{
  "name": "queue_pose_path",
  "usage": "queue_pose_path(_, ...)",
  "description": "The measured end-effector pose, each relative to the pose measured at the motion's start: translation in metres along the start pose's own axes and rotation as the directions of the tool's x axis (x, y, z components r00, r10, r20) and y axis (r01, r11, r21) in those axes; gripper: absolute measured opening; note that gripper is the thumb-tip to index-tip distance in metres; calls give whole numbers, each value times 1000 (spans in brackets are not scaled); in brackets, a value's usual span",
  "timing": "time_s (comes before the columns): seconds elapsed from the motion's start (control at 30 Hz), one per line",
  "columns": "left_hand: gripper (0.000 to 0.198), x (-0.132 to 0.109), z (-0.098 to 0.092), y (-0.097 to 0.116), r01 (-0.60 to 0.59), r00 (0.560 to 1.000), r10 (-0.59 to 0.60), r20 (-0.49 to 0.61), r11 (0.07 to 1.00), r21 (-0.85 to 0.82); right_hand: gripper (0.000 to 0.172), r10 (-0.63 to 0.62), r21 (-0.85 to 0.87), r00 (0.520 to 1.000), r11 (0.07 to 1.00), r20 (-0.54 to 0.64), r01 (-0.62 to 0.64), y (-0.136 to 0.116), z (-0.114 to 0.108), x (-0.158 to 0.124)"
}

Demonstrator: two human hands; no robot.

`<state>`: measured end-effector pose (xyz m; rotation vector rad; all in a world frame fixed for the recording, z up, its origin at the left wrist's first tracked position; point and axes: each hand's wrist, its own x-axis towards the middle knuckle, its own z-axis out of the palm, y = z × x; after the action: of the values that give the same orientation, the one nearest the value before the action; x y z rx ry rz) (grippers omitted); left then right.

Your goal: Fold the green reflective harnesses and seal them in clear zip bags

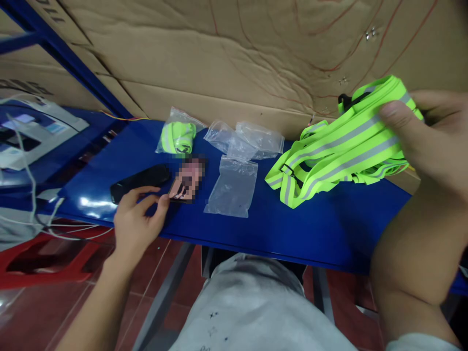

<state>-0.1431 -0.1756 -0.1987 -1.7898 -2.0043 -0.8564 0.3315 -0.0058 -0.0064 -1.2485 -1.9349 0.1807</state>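
On the right, my right hand [427,131] is closed with its thumb on top around a folded bundle of neon yellow-green reflective straps [340,146]. The bundle has grey stripes and black buckles, and its lower loops hang down to the blue table. At the left, my left hand [141,212] rests with bent, parted fingers, its thumb at the near edge of a flat phone-like object with a blurred-out pinkish face [188,180]. A black oblong case [141,181] lies just beyond those fingers. Between my hands lies a flat clear zip bag [234,187].
More crumpled clear bags [248,139] lie behind it. A bag holding a rolled green strap [178,136] sits at the back of the blue table [278,234]. Cardboard [204,58] stands behind. At left are a white device [44,131], cables and a red stool [47,261].
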Motion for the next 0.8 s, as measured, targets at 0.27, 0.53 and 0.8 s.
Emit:
queue_pose_path(0.27,44,2,6,7,84,989,-78,122,996,-43,51,-31,-86,1000,996,-3,31,-7,0,0)
queue_pose_path(0.53,64,6,16,3,46,963,-74,260,993,112,47,-51,-121,999,991,3,51,-11,2,1)
queue_pose_path(0.8,64,13,15,7,67,941,-116,318,985,161,42,-62,-80,998,995,14,63,-11,1,1)
